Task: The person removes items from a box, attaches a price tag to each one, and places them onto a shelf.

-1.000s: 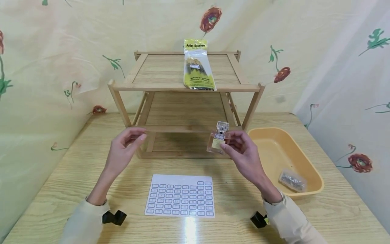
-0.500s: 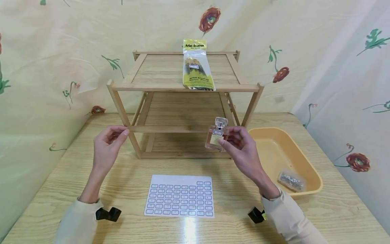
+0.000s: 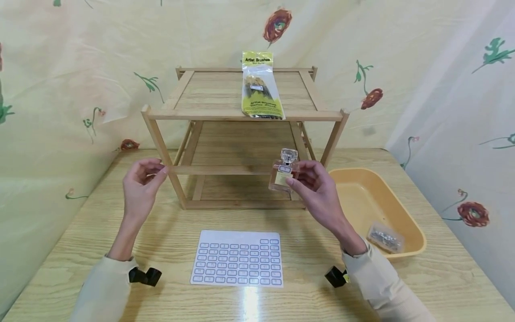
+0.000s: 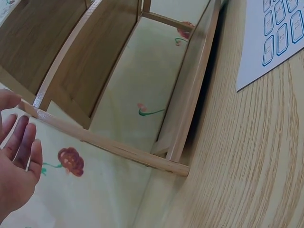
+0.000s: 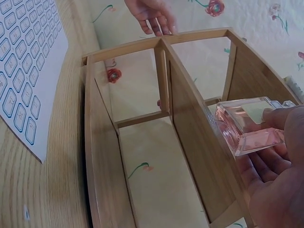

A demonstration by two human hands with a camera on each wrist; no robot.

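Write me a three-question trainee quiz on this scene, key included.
1. What does the right grip hold?
2. True or false: the packet of brushes lies on the bottom shelf of the rack.
3. Where is the small clear box: A, on the printed sheet; B, in the yellow basin; C, on the top shelf?

Key: 1, a glass bottle; 2, false, it lies on the top shelf; 3, B.

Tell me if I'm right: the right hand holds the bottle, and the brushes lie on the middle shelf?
Not quite: the brushes lie on the top shelf, as the head view shows. The right hand does hold the bottle.
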